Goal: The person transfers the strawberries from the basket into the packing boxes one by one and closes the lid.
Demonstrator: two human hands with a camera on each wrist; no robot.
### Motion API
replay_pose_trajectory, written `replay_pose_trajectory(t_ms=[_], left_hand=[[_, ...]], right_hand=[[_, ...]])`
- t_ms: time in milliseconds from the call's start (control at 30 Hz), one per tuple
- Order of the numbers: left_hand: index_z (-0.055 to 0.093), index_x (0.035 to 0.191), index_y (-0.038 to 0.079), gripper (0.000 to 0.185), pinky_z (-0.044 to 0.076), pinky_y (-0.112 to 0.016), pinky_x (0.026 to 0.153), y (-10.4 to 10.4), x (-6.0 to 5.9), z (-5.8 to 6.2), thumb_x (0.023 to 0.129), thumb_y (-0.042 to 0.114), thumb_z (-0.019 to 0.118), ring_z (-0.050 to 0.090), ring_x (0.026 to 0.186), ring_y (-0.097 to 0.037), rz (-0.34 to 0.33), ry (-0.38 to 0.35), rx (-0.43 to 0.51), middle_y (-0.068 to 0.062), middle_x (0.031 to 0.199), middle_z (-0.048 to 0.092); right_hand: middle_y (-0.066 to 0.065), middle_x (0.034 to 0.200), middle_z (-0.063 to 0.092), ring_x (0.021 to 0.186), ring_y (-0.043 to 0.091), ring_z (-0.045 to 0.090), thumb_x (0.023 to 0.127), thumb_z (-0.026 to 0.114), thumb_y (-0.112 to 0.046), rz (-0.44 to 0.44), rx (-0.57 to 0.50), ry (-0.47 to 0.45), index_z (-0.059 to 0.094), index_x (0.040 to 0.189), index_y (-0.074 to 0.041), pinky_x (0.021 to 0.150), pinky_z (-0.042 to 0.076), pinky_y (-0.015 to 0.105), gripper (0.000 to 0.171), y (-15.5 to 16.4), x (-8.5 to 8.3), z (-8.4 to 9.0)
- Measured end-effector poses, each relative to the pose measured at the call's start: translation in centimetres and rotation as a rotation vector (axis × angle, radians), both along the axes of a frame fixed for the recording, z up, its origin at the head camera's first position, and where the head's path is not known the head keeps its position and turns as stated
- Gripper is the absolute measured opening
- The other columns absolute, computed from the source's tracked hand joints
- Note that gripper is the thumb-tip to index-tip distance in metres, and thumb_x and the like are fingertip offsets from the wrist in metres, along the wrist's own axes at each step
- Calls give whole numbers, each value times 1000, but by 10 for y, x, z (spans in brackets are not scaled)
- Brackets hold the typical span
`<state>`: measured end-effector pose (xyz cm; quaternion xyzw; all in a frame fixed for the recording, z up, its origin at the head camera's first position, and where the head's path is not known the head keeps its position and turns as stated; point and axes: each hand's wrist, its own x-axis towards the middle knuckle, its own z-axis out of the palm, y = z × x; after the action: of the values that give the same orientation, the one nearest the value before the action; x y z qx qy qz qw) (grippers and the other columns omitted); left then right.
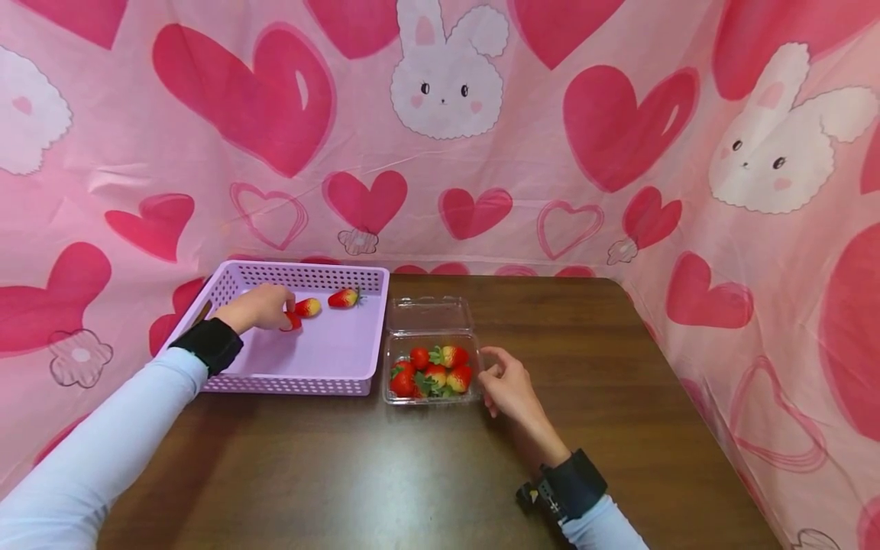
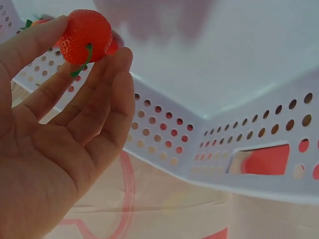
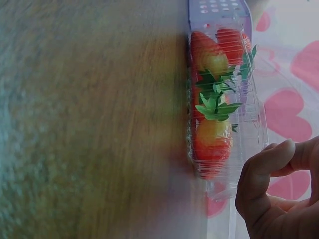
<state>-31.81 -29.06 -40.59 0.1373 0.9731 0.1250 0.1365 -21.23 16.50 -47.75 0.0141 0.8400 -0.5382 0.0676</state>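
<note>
My left hand [image 1: 283,313] reaches into the lilac perforated basket [image 1: 330,365] and pinches a red strawberry [image 1: 292,321] just above the basket floor. In the left wrist view, the fingertips of the left hand [image 2: 88,52] hold that strawberry [image 2: 83,29] by its sides. Two more strawberries [image 1: 307,307] [image 1: 344,298] lie in the basket beside it. A clear plastic clamshell [image 1: 430,397] with its lid tipped back holds several strawberries [image 1: 433,370]. My right hand [image 1: 500,374] rests against the clamshell's right side with loosely curled fingers [image 3: 266,164], holding nothing.
Basket and clamshell [image 3: 251,114] stand side by side on a dark wooden table [image 1: 412,473]. Pink cloth with hearts and rabbits [image 1: 440,153] closes off the back and both sides. The table's right edge runs close to the cloth.
</note>
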Motion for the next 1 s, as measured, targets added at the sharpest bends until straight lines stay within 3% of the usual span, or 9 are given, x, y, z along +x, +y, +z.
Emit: replay_pose_trajectory(t_ms=[233, 367, 500, 1000], left_hand=[[70, 105, -4, 26, 55, -53, 85, 8, -1, -5, 85, 9, 81, 60, 89, -37, -18, 37, 22, -16, 93, 67], [70, 111, -8, 33, 55, -55, 89, 12, 1, -1, 85, 9, 81, 61, 91, -38, -20, 63, 52, -17, 95, 69], [70, 110, -9, 32, 55, -54, 87, 19, 5, 4, 85, 8, 81, 62, 89, -37, -25, 92, 65, -18, 95, 70], [73, 102, -2, 22, 54, -47, 76, 45, 19, 7, 85, 10, 81, 60, 79, -30, -79, 222, 129, -9, 82, 67]], right_hand=[[10, 68, 59, 45, 21, 52, 96, 59, -2, -8, 3, -3, 57, 143, -7, 43, 50, 32, 47, -1, 0, 0], [10, 68, 59, 45, 20, 52, 96, 60, -2, -12, -1, -5, 57, 143, -7, 43, 50, 32, 47, -2, -1, 0], [11, 69, 59, 46, 21, 52, 96, 60, -2, -12, -5, -8, 57, 143, -7, 43, 50, 33, 47, -2, -1, 1], [11, 68, 59, 45, 21, 52, 96, 60, -1, -3, 4, -4, 57, 143, -7, 43, 50, 33, 47, -1, 0, 1]])
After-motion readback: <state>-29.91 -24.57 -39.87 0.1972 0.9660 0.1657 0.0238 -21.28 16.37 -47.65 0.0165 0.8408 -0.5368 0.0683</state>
